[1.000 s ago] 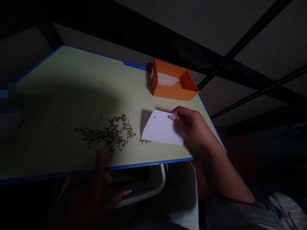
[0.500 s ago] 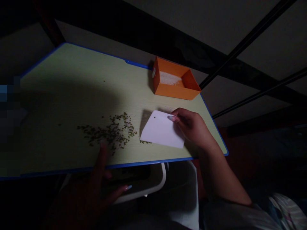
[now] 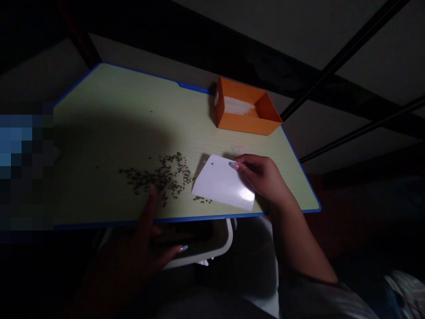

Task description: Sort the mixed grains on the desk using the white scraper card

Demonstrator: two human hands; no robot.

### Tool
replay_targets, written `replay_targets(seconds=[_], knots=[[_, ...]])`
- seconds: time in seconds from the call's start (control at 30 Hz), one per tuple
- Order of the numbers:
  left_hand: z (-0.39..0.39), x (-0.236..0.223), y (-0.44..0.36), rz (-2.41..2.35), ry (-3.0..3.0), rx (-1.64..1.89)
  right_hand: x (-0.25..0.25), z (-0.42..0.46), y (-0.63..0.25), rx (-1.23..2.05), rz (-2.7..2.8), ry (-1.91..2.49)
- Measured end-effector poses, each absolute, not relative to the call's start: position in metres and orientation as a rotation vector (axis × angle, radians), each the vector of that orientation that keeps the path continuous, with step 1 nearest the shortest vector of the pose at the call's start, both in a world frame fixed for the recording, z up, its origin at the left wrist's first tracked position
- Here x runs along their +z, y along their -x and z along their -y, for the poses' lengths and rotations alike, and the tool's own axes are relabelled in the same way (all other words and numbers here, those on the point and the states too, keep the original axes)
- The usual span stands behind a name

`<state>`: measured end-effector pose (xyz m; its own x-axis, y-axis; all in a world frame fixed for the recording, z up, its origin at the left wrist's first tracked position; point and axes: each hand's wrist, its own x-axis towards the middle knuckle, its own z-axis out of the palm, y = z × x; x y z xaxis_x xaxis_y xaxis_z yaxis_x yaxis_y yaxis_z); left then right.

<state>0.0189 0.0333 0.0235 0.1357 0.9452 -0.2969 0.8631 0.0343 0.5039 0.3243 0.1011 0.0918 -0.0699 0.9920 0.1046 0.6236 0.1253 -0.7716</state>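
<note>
My right hand (image 3: 264,177) grips a white plastic scraper card (image 3: 223,182), its lower edge resting on the pale table (image 3: 109,128). Left of the card lies a scatter of small dark green seeds (image 3: 159,177), with a few more at the card's lower edge. My left hand (image 3: 139,252) is at the table's near edge, one finger stretched up onto the tabletop beside the seeds, the thumb spread below the edge. It holds nothing. Under the edge sits a white-rimmed tray (image 3: 212,254).
An orange box (image 3: 247,113) with white grains inside stands at the table's far right. The table has a blue rim (image 3: 199,218). Dark bars cross the floor on the right. The scene is dim.
The card has tilted and slid slightly left toward the seeds. My left finger has crept further up the tabletop. The view has shifted a little.
</note>
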Motion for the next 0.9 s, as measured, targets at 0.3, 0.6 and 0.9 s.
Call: replay_targets(seconds=[0.3,0.6,0.9], knots=[[-0.032,0.037,-0.027,-1.744,-1.839,0.144,0.086,-0.1,-0.326,0.661,1.804,1.513],[-0.033,0.044,-0.032,-1.724,-1.874,0.145,0.086,-0.098,-0.316,0.629,1.909,1.427],[-0.033,0.047,-0.033,-1.712,-1.893,0.124,0.092,-0.1,-0.307,0.647,2.026,1.385]])
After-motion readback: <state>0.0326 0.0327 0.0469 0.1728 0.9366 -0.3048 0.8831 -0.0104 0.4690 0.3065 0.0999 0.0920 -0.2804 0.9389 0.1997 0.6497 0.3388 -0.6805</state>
